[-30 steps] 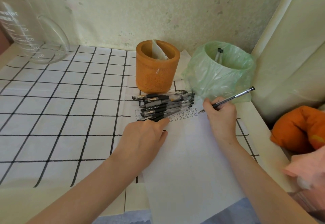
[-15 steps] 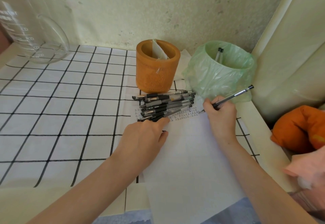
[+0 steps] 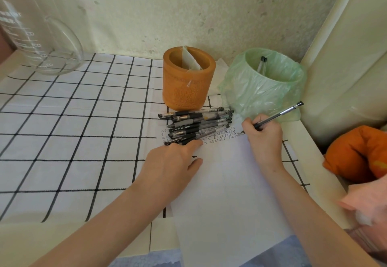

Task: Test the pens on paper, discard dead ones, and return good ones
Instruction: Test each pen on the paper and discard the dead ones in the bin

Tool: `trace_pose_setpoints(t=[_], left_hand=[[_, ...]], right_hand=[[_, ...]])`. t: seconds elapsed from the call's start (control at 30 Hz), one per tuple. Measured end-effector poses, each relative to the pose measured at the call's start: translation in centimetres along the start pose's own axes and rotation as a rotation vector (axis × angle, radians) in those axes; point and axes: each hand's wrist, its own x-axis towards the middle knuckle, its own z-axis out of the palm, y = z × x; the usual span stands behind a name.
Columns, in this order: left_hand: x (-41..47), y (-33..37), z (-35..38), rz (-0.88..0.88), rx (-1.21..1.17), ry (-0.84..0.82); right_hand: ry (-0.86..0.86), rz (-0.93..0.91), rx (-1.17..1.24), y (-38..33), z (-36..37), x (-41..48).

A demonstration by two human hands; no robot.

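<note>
My right hand (image 3: 264,139) grips a black pen (image 3: 279,114) in a writing hold, its tip touching the white paper (image 3: 226,183) at the right end of several rows of small test marks (image 3: 217,138). My left hand (image 3: 173,164) lies flat on the paper's left edge, fingertips against a pile of several black pens (image 3: 196,124) lying on the paper's top. Behind the pile stands an orange pen holder (image 3: 188,78) with a white card in it. To its right is a bin lined with a green bag (image 3: 263,84) that holds two pens (image 3: 261,65).
A checked black-and-white cloth (image 3: 62,130) covers the table. A large glass measuring jug (image 3: 35,36) stands at the far left by the wall. An orange cushion (image 3: 360,151) and pink fabric (image 3: 368,201) lie off the table's right edge.
The pen tip in my right hand has shifted slightly along the row of marks. My left hand and the pen pile have stayed put.
</note>
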Motion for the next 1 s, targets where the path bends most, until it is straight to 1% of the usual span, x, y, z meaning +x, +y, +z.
trace_pose_setpoints(t=[0.27, 1.0], left_hand=[[-0.24, 0.05, -0.25, -0.011, -0.01, -0.037], [-0.29, 0.21, -0.49, -0.026, -0.006, -0.038]], right_hand=[[-0.006, 0.02, 0.027, 0.05, -0.09, -0.01], [0.0, -0.002, -0.041, -0.35, 0.03, -0.15]])
